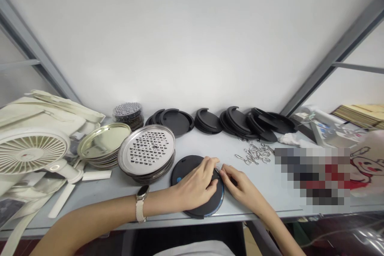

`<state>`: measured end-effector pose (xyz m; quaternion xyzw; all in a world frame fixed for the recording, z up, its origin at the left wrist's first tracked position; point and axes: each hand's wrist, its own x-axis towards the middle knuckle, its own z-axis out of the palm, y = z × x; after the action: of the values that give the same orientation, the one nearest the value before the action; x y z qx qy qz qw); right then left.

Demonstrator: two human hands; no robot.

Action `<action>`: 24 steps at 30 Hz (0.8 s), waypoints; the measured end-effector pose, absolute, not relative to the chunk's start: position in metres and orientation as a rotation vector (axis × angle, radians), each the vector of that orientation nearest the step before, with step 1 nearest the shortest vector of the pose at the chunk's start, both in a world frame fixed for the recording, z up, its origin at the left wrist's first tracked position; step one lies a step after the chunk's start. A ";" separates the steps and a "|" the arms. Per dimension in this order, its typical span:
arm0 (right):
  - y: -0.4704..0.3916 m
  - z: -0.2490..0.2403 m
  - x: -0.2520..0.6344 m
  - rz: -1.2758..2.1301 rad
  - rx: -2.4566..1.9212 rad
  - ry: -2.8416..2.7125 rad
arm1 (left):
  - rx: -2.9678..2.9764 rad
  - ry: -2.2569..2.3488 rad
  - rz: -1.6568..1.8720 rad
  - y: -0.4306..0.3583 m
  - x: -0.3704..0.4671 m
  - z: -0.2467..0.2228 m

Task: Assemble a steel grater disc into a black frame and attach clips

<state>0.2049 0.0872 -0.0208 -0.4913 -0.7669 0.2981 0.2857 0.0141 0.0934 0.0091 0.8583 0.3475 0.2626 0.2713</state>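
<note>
A round black disc (187, 167) with a blue edge lies flat near the front of the grey table. Over its upper right part rests my left hand (196, 186), wearing a watch at the wrist, with fingers bent down onto the disc. My right hand (241, 188) is at the disc's right edge, its thumb and forefinger pinched on a small metal clip (217, 170). Behind the right hand lies a loose pile of metal clips (256, 154). To the left of the disc stands a stack of round perforated metal plates (147, 150).
Gold round lids (105, 142) are stacked at the left, beside a cream fan (33, 154) and cream bags (39, 116). Black round trays (237, 122) line the wall. Brown boards (360, 115) and a printed bag (367, 164) are at the right.
</note>
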 end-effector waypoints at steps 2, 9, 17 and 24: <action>0.088 -0.022 0.206 0.771 -1.312 -2.096 | 2.307 0.929 0.708 0.094 0.014 0.011; 0.090 -0.024 0.208 0.759 -1.284 -2.149 | 2.360 0.881 0.659 0.097 0.014 0.012; 0.090 -0.023 0.208 0.776 -1.271 -2.152 | 2.370 0.867 0.622 0.095 0.013 0.015; 0.089 -0.021 0.208 0.765 -1.274 -2.158 | 2.455 0.815 0.584 0.096 0.012 0.017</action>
<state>0.2075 0.0891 -0.0213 -0.4699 -0.7958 0.2821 0.2575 0.0122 0.0957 0.0165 0.8982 0.2982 0.2135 0.2424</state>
